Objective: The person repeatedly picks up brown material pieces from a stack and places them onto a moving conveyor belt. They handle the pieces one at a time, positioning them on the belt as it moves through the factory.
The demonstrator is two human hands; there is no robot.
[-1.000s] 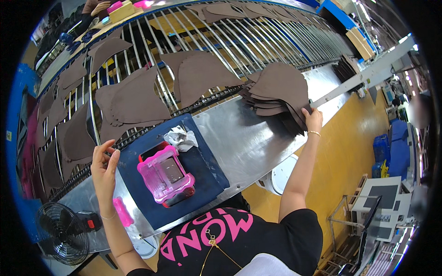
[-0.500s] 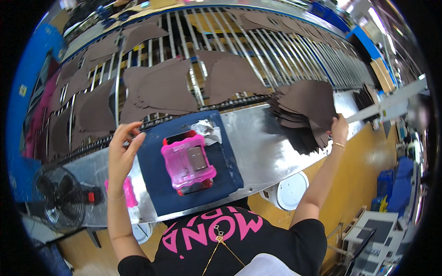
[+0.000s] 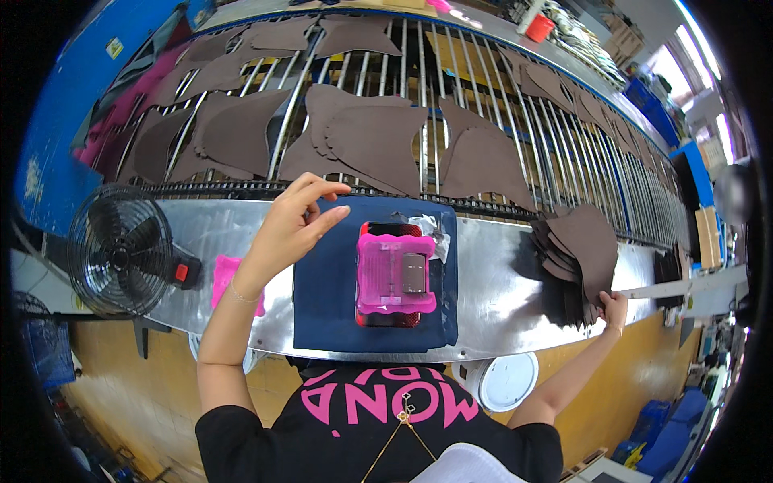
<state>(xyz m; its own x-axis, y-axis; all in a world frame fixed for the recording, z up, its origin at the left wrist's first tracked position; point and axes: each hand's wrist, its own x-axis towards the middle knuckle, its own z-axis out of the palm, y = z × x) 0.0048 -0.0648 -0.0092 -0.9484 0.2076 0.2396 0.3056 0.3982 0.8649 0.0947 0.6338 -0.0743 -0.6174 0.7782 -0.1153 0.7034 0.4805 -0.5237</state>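
My right hand (image 3: 613, 309) grips the near edge of a stack of dark brown cut pieces (image 3: 581, 241), sheet-like and fanned at the left side, at the right of the metal table. My left hand (image 3: 304, 219) hangs above the far left of a dark blue mat (image 3: 326, 322). Its fingers are bent, the thumb stands apart, and it holds nothing. On the mat, just right of this hand, lies a pink plastic frame (image 3: 373, 282) with a small brown piece (image 3: 413, 274) in it, on top of a red and black object (image 3: 386, 319).
Beyond the table runs a rack of metal bars (image 3: 499, 105) bearing several brown pieces (image 3: 370, 137). A black fan (image 3: 121, 249) and a pink plastic piece (image 3: 226, 278) are at the left. Crumpled silvery material (image 3: 435, 233) lies on the mat. A white bucket (image 3: 509, 380) stands below the table.
The view has turned, so the table now runs more level across it. My right hand keeps hold of the brown stack's edge. My left hand stays empty near the mat's far left.
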